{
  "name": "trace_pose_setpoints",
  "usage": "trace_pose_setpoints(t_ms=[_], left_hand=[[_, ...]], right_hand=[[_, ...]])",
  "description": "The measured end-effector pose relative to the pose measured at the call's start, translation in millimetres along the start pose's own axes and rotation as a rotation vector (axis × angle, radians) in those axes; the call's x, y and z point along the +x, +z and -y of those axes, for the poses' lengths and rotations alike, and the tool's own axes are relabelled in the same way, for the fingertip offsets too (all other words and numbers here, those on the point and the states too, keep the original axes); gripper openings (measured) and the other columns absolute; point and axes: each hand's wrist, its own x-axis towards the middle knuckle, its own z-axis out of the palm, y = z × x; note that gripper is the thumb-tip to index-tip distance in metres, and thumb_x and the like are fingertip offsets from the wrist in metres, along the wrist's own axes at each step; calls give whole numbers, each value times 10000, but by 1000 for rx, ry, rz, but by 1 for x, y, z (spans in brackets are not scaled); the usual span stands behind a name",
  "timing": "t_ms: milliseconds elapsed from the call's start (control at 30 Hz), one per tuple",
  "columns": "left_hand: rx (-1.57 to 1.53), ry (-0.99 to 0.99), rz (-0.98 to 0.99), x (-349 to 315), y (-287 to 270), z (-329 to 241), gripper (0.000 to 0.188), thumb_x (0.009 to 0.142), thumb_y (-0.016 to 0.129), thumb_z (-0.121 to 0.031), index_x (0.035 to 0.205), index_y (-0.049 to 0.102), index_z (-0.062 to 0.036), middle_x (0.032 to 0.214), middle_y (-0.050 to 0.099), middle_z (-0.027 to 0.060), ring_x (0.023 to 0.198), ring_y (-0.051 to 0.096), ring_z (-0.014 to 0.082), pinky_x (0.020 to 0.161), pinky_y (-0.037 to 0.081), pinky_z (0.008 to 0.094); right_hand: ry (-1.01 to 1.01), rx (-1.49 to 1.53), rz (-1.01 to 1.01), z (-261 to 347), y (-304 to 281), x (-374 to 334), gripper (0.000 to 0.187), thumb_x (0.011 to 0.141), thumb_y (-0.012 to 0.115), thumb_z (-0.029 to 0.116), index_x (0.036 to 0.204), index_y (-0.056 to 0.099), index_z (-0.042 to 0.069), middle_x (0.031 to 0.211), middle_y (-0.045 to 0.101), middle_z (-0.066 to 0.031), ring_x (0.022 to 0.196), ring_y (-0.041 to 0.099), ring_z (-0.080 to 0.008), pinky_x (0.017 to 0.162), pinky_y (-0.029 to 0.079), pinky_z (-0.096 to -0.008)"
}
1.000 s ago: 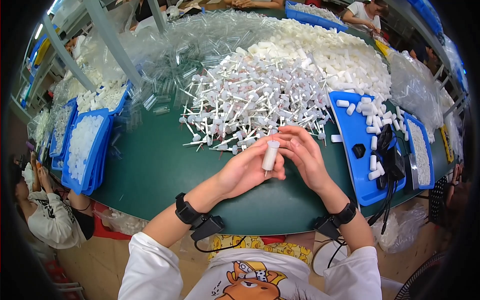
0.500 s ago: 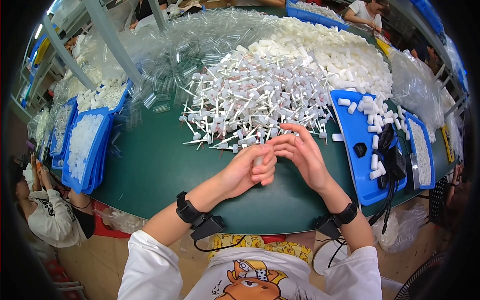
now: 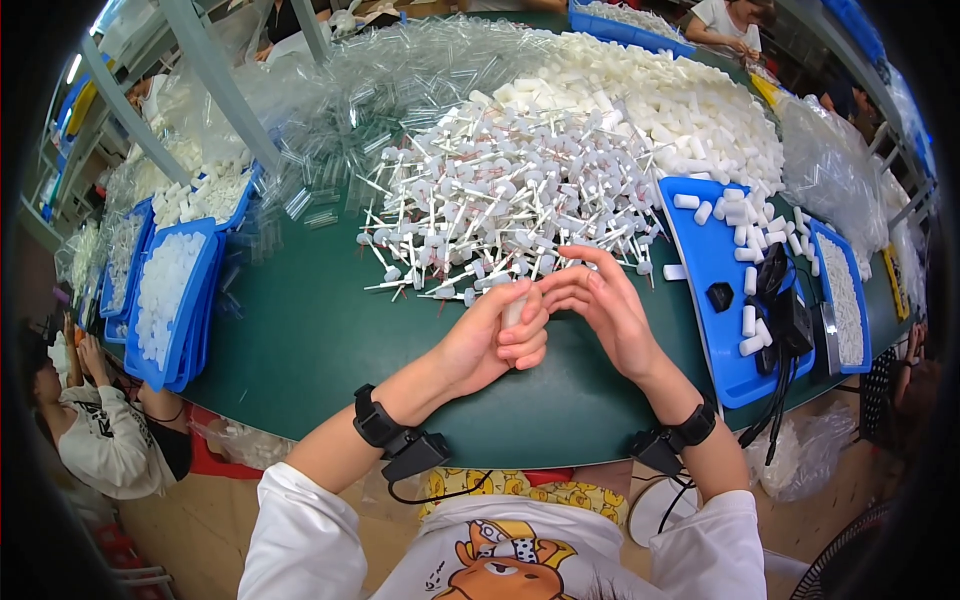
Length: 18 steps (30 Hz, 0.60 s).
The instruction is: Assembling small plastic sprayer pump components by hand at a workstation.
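Observation:
My left hand (image 3: 500,338) is closed around a small translucent whitish tube (image 3: 513,312), whose upper part shows between thumb and fingers. My right hand (image 3: 608,310) is open beside it, its fingers apart and bent toward the left hand. Its fingertips come close to the tube; whether they touch it I cannot tell. Just beyond both hands lies a heap of white stick parts with pale round caps (image 3: 510,190), some with thin red ends.
White cylinders (image 3: 680,110) are heaped at the back right, clear tubes (image 3: 400,80) at the back left. A blue tray (image 3: 745,385) at right holds cylinders and a black device with cables (image 3: 793,325). Stacked blue trays (image 3: 205,310) stand left. Other people sit around the table (image 3: 330,340).
My left thumb has lifted slightly, so more of the tube shows in the fist. The right hand stays nearly where it was.

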Motion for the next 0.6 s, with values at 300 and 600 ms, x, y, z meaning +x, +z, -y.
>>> trace_pose_setpoints(t_ms=[300,600], left_hand=[[96,83,-39,0,11,4,316,955,387,-390,884,461,-90,683,448,10,637,465,129,687,408,282],[-44,-106,197,0,6,2,343,956,331,-382,841,448,-81,637,416,13,579,435,141,682,377,299]], right_hand=[[-25,0,-20,0,-2,1,390,959,364,248,1255,359,-5,1026,577,-144,910,553,-168,857,421,-306],[-34,-1,-12,-1,-2,1,392,950,355,252,1249,373,-1,962,572,-120,858,536,-147,825,414,-289]])
